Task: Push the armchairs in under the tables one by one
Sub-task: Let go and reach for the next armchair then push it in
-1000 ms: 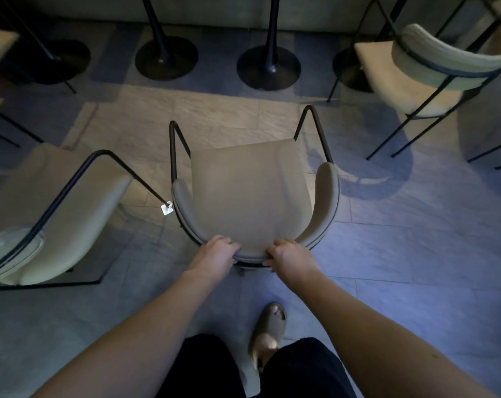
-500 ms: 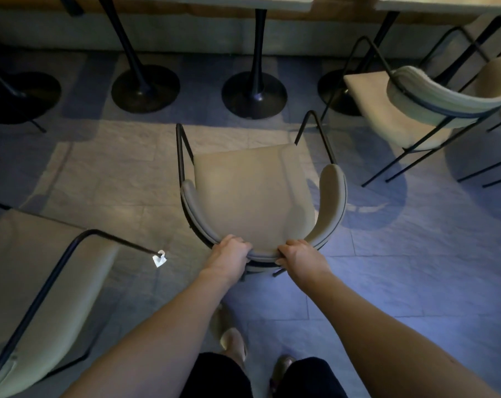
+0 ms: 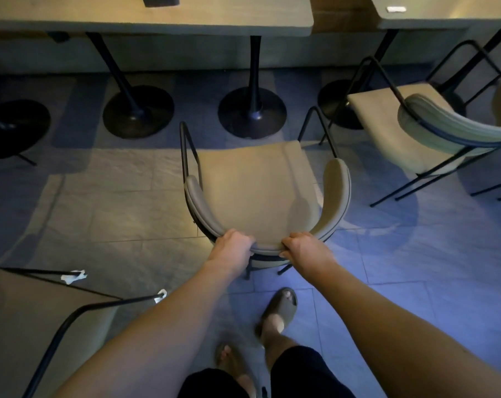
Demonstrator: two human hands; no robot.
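Gripping the curved backrest of the beige armchair [image 3: 255, 193], the left hand [image 3: 232, 248] and right hand [image 3: 305, 251] have fingers curled over its top edge. That armchair stands on the tiled floor [image 3: 114, 202], short of the counter [image 3: 157, 21]. Pushing is in hand; next, steer the front legs past the pedestal base [image 3: 252, 116]. No containers show.

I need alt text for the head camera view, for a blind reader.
Both hands, left hand and right hand, grip the curved backrest of a beige armchair facing a wooden table on black pedestal bases. Other armchairs stand at left and right.
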